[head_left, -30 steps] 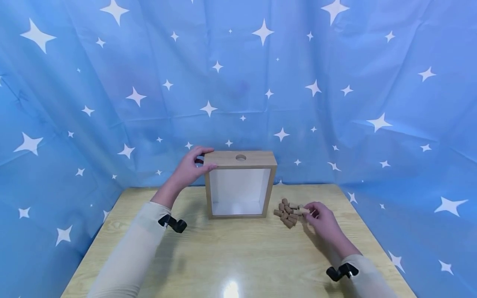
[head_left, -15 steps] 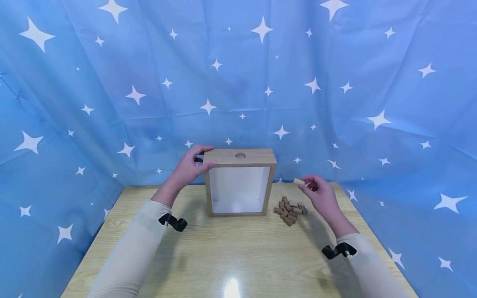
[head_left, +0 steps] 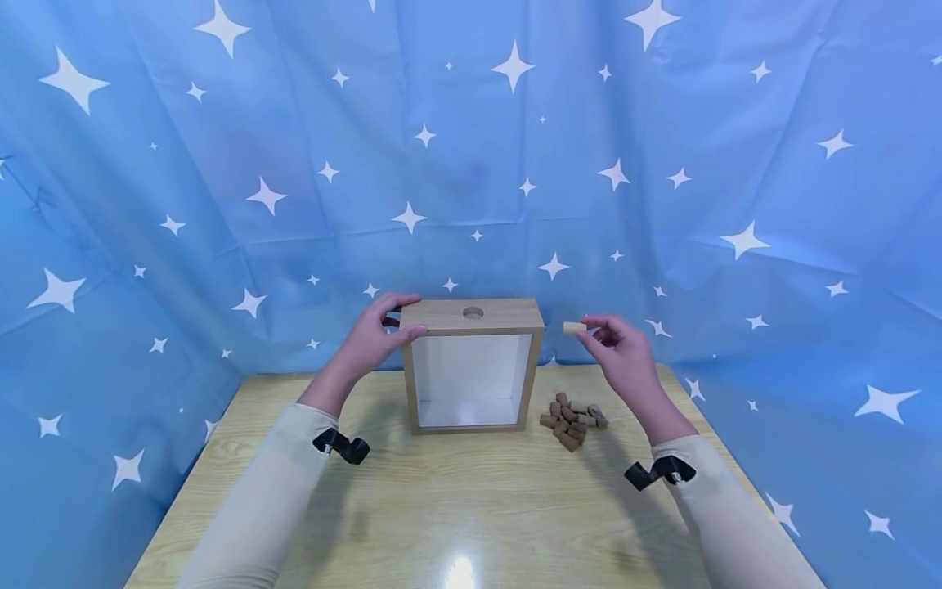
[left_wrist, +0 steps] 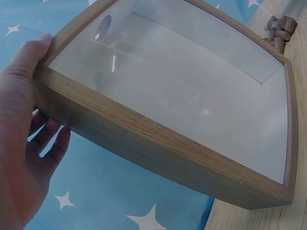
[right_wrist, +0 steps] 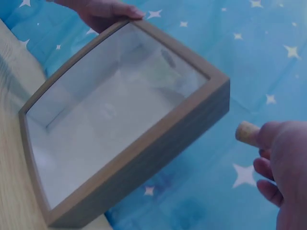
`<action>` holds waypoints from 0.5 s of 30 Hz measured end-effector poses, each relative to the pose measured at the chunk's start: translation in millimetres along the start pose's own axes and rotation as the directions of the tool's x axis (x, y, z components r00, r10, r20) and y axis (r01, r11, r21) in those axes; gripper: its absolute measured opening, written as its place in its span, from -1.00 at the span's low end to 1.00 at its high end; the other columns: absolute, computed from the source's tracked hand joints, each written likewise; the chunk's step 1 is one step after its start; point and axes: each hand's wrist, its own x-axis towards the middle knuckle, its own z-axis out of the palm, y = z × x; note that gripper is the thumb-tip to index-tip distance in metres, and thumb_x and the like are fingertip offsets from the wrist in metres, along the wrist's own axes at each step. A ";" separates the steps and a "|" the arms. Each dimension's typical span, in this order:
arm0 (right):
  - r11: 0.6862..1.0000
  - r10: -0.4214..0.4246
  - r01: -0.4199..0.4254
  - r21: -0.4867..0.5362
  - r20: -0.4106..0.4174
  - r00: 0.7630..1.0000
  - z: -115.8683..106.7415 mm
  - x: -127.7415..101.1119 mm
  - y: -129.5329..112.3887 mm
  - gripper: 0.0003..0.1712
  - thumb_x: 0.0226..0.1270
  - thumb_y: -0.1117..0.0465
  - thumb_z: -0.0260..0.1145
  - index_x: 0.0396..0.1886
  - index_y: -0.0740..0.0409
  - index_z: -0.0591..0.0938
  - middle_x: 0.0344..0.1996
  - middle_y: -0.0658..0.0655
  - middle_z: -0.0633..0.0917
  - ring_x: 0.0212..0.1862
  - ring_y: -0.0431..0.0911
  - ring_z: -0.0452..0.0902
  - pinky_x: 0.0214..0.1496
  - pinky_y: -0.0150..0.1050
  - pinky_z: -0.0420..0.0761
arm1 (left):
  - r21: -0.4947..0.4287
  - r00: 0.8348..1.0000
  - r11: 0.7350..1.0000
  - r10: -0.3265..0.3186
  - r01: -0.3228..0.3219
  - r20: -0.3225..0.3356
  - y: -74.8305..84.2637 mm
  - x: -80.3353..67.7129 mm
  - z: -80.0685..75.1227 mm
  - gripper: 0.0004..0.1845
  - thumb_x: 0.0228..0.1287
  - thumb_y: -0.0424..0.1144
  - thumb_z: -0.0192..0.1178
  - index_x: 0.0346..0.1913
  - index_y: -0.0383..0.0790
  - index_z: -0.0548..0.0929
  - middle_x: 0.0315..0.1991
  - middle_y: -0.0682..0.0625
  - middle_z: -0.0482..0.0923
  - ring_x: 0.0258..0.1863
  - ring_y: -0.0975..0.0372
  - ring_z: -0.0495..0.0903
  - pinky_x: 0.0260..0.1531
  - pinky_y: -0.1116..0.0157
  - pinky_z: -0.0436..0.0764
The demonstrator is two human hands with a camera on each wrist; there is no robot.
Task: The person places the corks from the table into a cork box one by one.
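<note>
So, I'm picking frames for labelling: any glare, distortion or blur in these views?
Head view: a bright lamp glare sits on the pale wooden table near the front edge; otherwise sharp. Left wrist view: the square wooden shadow box with a glass front bows from lens distortion, with small glints on its glass. Right wrist view: same bowing; the light cork pinched by the right hand looks slightly soft.

A: Bright, even light from overhead; see the white glare spot on the wooden table (head_left: 456, 568) near its front edge?

B: Yes, and soft shadows under both arms. The wrist views bend the shadow box (left_wrist: 163, 143) frame, and its glass front shows faint reflections.
</note>
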 end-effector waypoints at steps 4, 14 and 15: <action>0.999 -0.024 0.025 0.024 -0.015 1.000 4.4 7.8 -12.7 -0.66 0.63 0.12 0.47 0.28 0.07 0.79 -0.16 0.20 0.73 -0.24 -0.04 0.57 -0.34 -0.31 0.50 | 0.002 1.000 1.000 -0.005 0.005 -0.003 -0.2 -1.3 -0.6 -0.37 0.53 0.01 0.47 0.55 -0.02 0.59 0.42 -0.04 0.49 0.27 -0.05 0.51 0.33 -0.18 0.54; 0.988 -0.094 0.098 0.121 -0.043 0.995 22.8 28.0 -38.6 -0.72 0.59 0.16 0.51 0.20 0.06 0.84 -0.18 0.20 0.70 -0.24 -0.07 0.56 -0.33 -0.36 0.48 | 0.008 1.000 1.000 0.007 -0.007 -0.006 -1.0 -1.2 -0.3 -0.34 0.53 0.07 0.46 0.57 -0.01 0.58 0.44 -0.03 0.49 0.29 -0.03 0.50 0.34 -0.21 0.53; 0.987 -0.096 0.100 0.126 -0.040 0.995 24.9 29.9 -40.5 -0.72 0.59 0.15 0.51 0.19 0.05 0.85 -0.18 0.19 0.71 -0.24 -0.07 0.56 -0.32 -0.36 0.49 | 0.008 1.000 1.000 0.006 -0.006 -0.005 -1.0 -1.3 -0.2 -0.34 0.53 0.08 0.46 0.57 -0.01 0.58 0.44 -0.03 0.49 0.29 -0.02 0.49 0.34 -0.20 0.53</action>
